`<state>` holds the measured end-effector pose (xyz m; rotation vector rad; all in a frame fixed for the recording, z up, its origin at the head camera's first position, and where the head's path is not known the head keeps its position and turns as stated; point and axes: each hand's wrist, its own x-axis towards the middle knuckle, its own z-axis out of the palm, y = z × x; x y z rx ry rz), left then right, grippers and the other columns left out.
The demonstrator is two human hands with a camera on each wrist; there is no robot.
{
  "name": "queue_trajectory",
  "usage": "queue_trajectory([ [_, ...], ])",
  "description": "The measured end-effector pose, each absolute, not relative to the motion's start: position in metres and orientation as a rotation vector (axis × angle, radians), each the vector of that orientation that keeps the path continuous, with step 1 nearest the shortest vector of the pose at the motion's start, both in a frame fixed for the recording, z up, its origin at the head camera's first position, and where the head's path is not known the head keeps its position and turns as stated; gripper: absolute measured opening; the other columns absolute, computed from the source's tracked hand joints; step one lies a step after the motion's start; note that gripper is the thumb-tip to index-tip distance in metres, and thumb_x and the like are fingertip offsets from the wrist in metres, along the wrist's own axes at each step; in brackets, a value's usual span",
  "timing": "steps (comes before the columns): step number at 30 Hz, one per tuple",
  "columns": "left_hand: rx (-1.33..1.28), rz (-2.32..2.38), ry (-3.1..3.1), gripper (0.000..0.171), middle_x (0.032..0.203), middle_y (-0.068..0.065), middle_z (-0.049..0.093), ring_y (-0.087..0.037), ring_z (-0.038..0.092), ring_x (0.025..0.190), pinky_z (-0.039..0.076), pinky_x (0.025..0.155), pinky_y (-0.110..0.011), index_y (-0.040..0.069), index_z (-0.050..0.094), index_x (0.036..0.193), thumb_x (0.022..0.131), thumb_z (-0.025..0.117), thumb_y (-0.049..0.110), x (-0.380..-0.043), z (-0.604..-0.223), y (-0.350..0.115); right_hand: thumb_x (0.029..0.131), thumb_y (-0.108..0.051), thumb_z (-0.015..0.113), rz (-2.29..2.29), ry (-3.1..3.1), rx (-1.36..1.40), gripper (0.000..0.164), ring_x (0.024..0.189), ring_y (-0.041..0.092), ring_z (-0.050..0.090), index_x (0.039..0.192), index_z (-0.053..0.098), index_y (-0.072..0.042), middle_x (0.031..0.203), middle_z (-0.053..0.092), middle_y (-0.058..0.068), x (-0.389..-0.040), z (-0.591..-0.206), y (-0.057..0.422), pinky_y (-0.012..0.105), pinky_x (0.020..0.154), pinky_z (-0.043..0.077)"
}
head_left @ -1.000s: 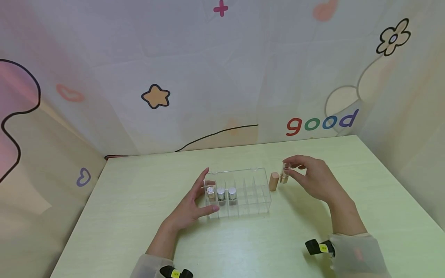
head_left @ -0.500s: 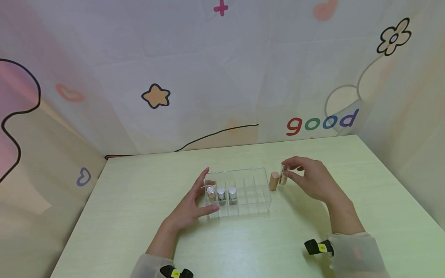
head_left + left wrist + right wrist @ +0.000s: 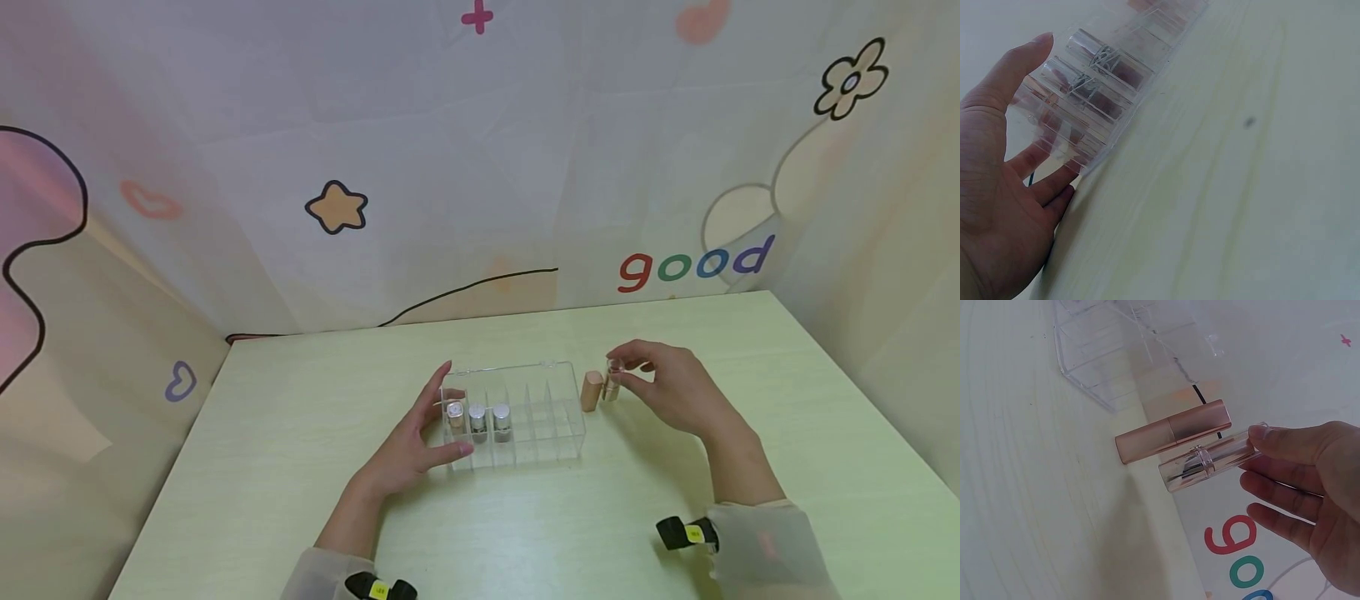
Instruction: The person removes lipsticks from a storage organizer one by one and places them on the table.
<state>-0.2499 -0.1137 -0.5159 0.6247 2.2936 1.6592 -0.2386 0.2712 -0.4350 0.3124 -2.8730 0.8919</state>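
A clear divided acrylic organizer [image 3: 551, 421] stands on the table. My left hand [image 3: 408, 446] holds its left end, thumb along the front and fingers behind. Three silver-topped lipstick tubes [image 3: 501, 417] stand in its left-hand compartments. By the organizer's right end, a rose-gold lipstick tube [image 3: 1172, 431] stands upright. Right beside that, my right hand [image 3: 678, 387] pinches another lipstick tube [image 3: 1210, 461], with a clear cap and a shiny gold band, between thumb and index finger at its top. In the right wrist view the other fingers are spread loosely.
The pale wooden table [image 3: 300, 467] ends at a printed cloth backdrop [image 3: 480, 167] behind and at both sides. Black wrist cameras [image 3: 686, 533] sit on both sleeves.
My right hand has shifted slightly down and left, bringing the clear-capped lipstick tube lower beside the rose-gold one. The left hand and organizer have stayed still.
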Motion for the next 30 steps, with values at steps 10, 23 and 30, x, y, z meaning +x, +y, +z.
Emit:
queue_trajectory([
  [10,0.636,1.663,2.291,0.11,0.154,0.004,0.048,-0.029,0.041,0.15,0.017,0.125,-0.066,0.057,0.011,0.16,0.086,0.087,0.027,-0.2506,-0.5168,-0.1139,0.097,-0.011,0.073,0.889,-2.875,0.331,0.024,0.11,0.031,0.067,0.121,0.073,-0.012,0.113,0.076,0.007,-0.2405,-0.4384,0.2713,0.055,0.097,0.054],
  [23,0.617,1.663,2.291,0.111,0.153,0.006,0.048,-0.027,0.04,0.151,0.017,0.125,-0.066,0.058,0.011,0.16,0.086,0.087,0.025,-0.2508,-0.5171,-0.1127,0.095,-0.011,0.074,0.886,-2.864,0.363,0.023,0.107,0.03,0.069,0.118,0.074,-0.011,0.11,0.076,0.006,-0.2407,-0.4421,0.2719,0.055,0.096,0.054],
  [30,0.621,1.658,2.297,0.11,0.153,0.006,0.048,-0.027,0.041,0.15,0.017,0.125,-0.066,0.058,0.011,0.16,0.086,0.087,0.028,-0.2511,-0.5181,-0.1134,0.096,-0.01,0.074,0.893,-2.877,0.368,0.02,0.106,0.03,0.069,0.115,0.074,-0.013,0.107,0.076,0.004,-0.2417,-0.4437,0.2711,0.055,0.097,0.054],
])
